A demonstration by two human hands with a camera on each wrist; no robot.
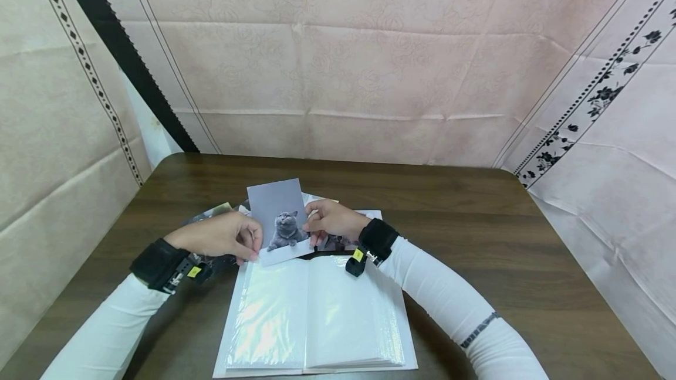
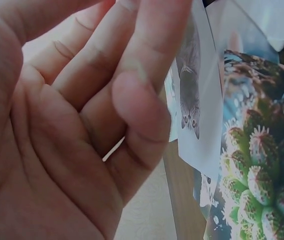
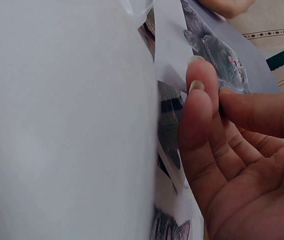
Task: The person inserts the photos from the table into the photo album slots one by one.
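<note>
By the white album [image 1: 270,315], a purplish-grey cat photo [image 1: 279,221], white-bottomed, pinched by left hand [image 1: 224,235] and right hand [image 1: 335,220].

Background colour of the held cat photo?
The cat photo has a greyish background, white at the bottom; clearest in the head view.

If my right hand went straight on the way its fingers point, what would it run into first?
The cat photo, which your right hand already pinches at the edge; past that, probably your left hand, though depth is unclear.
</note>
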